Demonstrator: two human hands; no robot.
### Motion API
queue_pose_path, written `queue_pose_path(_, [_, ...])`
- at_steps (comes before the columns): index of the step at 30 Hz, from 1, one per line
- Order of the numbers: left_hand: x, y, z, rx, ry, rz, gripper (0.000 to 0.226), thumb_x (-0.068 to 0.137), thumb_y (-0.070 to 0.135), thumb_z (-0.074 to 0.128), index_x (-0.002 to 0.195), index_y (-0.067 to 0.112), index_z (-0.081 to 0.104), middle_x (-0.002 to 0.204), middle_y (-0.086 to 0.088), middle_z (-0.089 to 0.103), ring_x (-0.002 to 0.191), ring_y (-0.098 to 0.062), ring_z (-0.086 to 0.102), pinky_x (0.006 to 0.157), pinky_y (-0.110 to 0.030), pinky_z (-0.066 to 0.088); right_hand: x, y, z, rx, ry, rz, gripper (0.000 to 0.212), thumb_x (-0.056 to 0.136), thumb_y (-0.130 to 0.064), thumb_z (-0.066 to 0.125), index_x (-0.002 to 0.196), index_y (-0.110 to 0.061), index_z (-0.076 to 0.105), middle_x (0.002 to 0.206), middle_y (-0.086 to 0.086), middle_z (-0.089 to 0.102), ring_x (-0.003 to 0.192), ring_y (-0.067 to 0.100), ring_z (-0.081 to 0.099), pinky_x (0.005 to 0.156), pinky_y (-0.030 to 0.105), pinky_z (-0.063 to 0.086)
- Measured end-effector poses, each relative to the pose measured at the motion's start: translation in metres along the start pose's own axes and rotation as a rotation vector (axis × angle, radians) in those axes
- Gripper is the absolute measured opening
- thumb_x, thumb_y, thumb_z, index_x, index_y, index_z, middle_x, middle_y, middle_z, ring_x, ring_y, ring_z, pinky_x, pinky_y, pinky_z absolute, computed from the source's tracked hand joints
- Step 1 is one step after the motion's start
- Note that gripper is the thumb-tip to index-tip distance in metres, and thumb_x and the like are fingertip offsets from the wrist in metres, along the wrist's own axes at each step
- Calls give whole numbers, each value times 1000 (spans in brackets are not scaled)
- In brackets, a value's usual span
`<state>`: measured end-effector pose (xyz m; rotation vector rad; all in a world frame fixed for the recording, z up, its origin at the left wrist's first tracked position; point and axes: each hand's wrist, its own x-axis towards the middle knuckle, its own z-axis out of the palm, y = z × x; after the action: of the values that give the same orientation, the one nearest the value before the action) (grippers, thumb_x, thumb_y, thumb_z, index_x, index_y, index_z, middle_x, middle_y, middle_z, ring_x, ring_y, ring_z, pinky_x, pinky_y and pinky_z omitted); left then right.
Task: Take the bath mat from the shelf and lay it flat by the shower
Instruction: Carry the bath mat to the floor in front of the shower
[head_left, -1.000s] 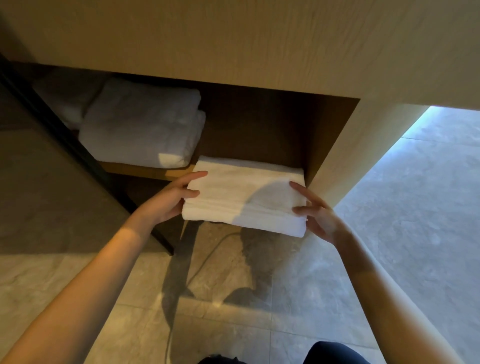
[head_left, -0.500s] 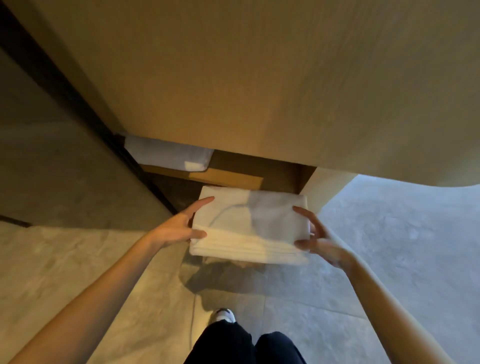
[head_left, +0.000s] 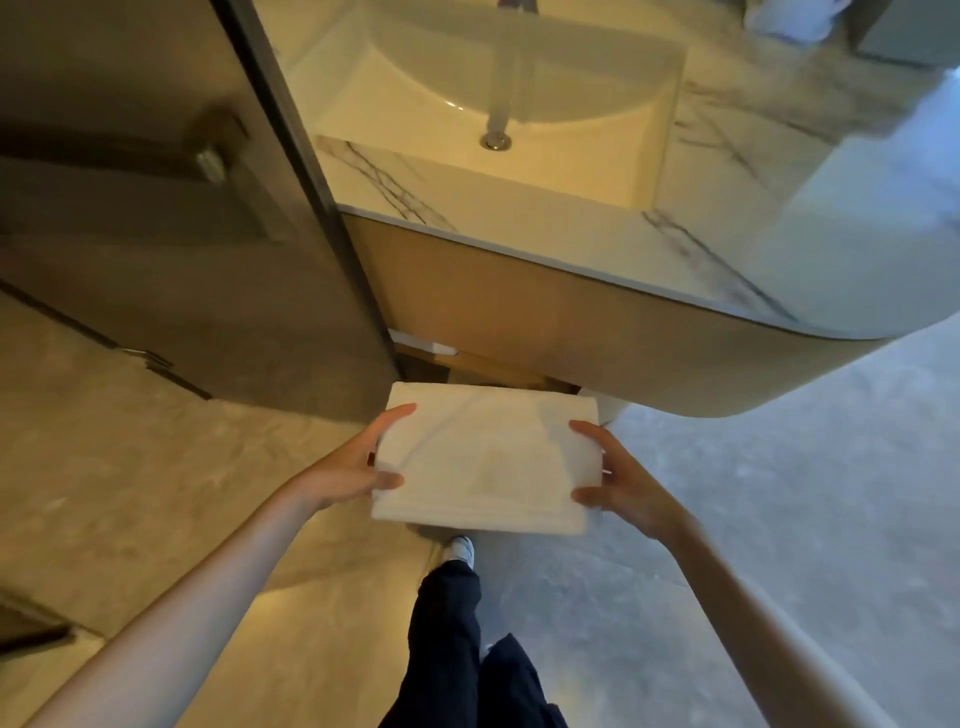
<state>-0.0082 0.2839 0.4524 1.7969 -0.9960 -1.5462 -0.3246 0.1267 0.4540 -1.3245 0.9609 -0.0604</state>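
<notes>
Two bare hands hold a folded white bath mat (head_left: 485, 457) up in the air, out in front of the person. The mat is still folded into a thick, neat block. It is off the shelf and above the floor, just in front of the bottom of the sink cabinet (head_left: 571, 332).

The left hand (head_left: 358, 467) grips the left edge of the mat. Its thumb lies on top and the other fingers curl under. The right hand (head_left: 618, 480) grips the right edge the same way, with the thumb on top and the fingers tucked under the side. Both hands are closed on the mat.

Far from the person, a white sink (head_left: 498, 88) sits in a marble counter (head_left: 701, 244) with grey veins. The cabinet under it is light wood. Under the cabinet, a small bit of the shelf (head_left: 467, 358) shows, with the white edge of another towel (head_left: 421, 344) on its left side.

On the left stands a dark glass wall (head_left: 156, 208) with a black frame.

The floor (head_left: 779, 519) is grey stone tile. It looks warm and yellow on the left and cool and grey on the right.

Near the bottom, the person's legs in dark trousers (head_left: 452, 623) show, and one white shoe (head_left: 461, 548) is on the floor just below the mat.
</notes>
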Motion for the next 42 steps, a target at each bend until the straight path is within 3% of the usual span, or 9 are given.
queue_pose_path(4, [-75, 37, 0, 14, 80, -1, 85, 82, 3, 68, 140, 44, 22, 141, 10, 26, 126, -17, 35, 92, -31, 44, -53, -54, 7, 56, -83, -45, 81, 64, 0, 69, 129, -39, 40, 130, 9, 44, 106, 28, 56, 82, 41, 56])
queue_pose_path(10, [-184, 56, 5, 14, 227, 41, 81, 83, 17, 70, 138, 48, 18, 139, 11, 24, 124, -12, 32, 93, -23, 41, -109, -114, 31, 9, -269, -121, 81, 74, 15, 65, 134, -32, 36, 131, 14, 46, 109, 29, 58, 82, 43, 56])
queue_pose_path(16, [-305, 28, 5, -63, 461, 68, 82, 83, 20, 70, 140, 50, 19, 143, 18, 19, 129, -9, 25, 92, -21, 39, -133, -165, 103, -174, -464, -206, 91, 59, -29, 87, 134, -39, 36, 134, 9, 45, 120, 26, 51, 89, 44, 54])
queue_pose_path(19, [-374, 6, 12, -121, 586, 72, 83, 83, 18, 70, 141, 43, 17, 142, 16, 20, 129, -8, 24, 92, -15, 37, -145, -183, 157, -283, -557, -259, 76, 78, -2, 71, 133, -39, 34, 131, 5, 49, 120, 20, 52, 92, 44, 53])
queue_pose_path(22, [-447, -26, 28, -149, 737, 49, 87, 81, 19, 72, 144, 40, 16, 143, 15, 23, 130, -7, 27, 90, -10, 38, -162, -193, 219, -388, -663, -287, 74, 80, 6, 65, 132, -35, 33, 130, 0, 48, 120, 19, 52, 94, 37, 52])
queue_pose_path(25, [-524, -65, 58, -214, 880, 18, 88, 80, 14, 73, 143, 42, 18, 145, 13, 25, 129, -8, 33, 87, -9, 42, -185, -192, 291, -465, -789, -300, 76, 80, 7, 65, 133, -36, 33, 131, -1, 47, 119, 17, 52, 93, 34, 52])
queue_pose_path(33, [-726, -169, 169, -395, 1105, -59, 88, 76, 23, 72, 141, 49, 19, 146, 13, 25, 129, -15, 38, 96, -35, 47, -292, -133, 471, -588, -1036, -372, 79, 75, 12, 66, 133, -33, 38, 128, -2, 50, 111, 12, 55, 82, 19, 52])
queue_pose_path(39, [-838, -226, 235, -452, 1244, -121, 87, 80, 13, 71, 144, 41, 19, 140, 17, 30, 120, 0, 41, 90, -21, 46, -371, -80, 575, -658, -1135, -342, 79, 76, 12, 65, 132, -37, 39, 120, -2, 53, 104, 16, 56, 81, 26, 54])
queue_pose_path(42, [-874, -249, 254, -515, 1274, -123, 87, 81, 10, 71, 144, 39, 19, 137, 20, 32, 120, 3, 41, 92, -25, 47, -397, -64, 613, -693, -1155, -329, 78, 77, 12, 63, 132, -38, 39, 117, -2, 55, 100, 18, 58, 81, 30, 54])
